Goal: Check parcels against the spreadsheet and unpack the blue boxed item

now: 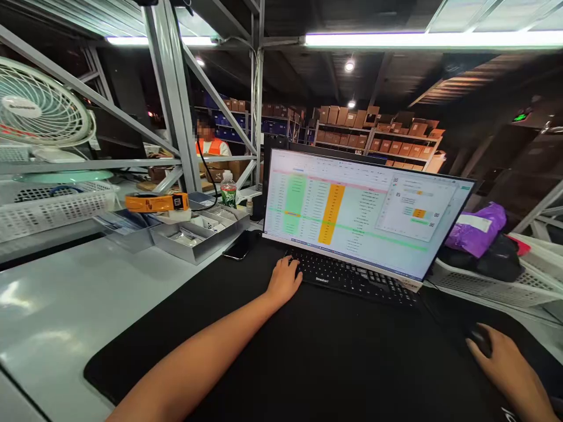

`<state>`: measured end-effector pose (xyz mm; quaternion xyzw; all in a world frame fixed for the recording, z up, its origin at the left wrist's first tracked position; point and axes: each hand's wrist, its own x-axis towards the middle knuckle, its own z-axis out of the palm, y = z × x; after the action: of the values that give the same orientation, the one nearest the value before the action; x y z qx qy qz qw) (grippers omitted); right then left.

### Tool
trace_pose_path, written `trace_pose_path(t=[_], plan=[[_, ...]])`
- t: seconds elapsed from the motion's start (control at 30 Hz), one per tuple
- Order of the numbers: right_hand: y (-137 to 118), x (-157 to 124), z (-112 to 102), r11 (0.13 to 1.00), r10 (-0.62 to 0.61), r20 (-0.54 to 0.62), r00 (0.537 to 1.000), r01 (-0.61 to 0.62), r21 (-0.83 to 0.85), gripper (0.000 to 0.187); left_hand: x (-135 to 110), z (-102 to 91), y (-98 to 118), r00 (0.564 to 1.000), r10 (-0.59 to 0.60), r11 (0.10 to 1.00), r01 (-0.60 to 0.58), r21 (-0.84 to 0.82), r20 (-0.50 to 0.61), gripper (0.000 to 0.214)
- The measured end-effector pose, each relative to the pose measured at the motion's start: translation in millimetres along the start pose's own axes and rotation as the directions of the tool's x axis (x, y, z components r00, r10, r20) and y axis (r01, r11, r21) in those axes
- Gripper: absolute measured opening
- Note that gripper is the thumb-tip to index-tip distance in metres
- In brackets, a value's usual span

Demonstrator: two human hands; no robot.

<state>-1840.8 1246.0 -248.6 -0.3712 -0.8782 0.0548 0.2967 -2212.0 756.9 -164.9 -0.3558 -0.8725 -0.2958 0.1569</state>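
Note:
My left hand (285, 280) rests on the left end of a black keyboard (338, 276), its fingers stretched over the keys and holding nothing. On the right, my right hand (505, 360) is wrapped round a black computer mouse (479, 339). Both lie on a large black desk mat (334, 351). Behind the keyboard stands a monitor (360, 211), showing a spreadsheet with green and orange columns and a smaller window at its right. A dark phone (237, 249) lies on the mat's far left edge, left of the keyboard.
A grey divided tray (206, 237), an orange tape dispenser (156, 202) and a bottle (228, 190) stand at left, near a fan (39, 105) and white basket (57, 211). At right, a purple bag (477, 228) sits in another basket (488, 284). A person in an orange vest (214, 146) is beyond.

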Motion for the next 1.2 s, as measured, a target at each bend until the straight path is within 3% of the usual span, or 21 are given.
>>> trace_pose_path(t=[0.23, 0.53, 0.63, 0.77, 0.87, 1.2], plan=[[-9, 0, -8, 0.999, 0.002, 0.007, 1.000, -0.002, 0.035, 0.069, 1, 0.6, 2, 1.000, -0.009, 1.000, 0.009, -0.003, 0.014, 0.046], [7, 6, 4, 0.998, 0.003, -0.023, 1.000, -0.005, -0.070, 0.071, 2, -8.4, 8, 0.998, -0.034, 0.999, 0.034, -0.017, 0.043, 0.041], [-12, 1, -10, 0.987, 0.074, -0.012, 0.997, -0.075, -0.141, 0.072, 2, -4.6, 6, 0.999, -0.014, 0.999, 0.013, 0.049, 0.034, 0.038], [-54, -9, -36, 0.974, 0.141, 0.019, 0.990, -0.135, -0.182, 0.058, 6, 10.1, -8, 0.999, 0.043, 0.993, -0.039, 0.114, -0.028, 0.040], [-72, -10, -46, 0.963, 0.186, 0.008, 0.982, -0.181, -0.198, 0.052, 13, 21.5, -20, 0.995, 0.086, 0.988, -0.079, 0.133, -0.050, 0.047], [-68, -10, -44, 0.958, 0.199, -0.004, 0.980, -0.196, -0.210, 0.050, 15, 24.6, -25, 0.998, 0.061, 0.986, -0.056, 0.157, -0.029, 0.055]])
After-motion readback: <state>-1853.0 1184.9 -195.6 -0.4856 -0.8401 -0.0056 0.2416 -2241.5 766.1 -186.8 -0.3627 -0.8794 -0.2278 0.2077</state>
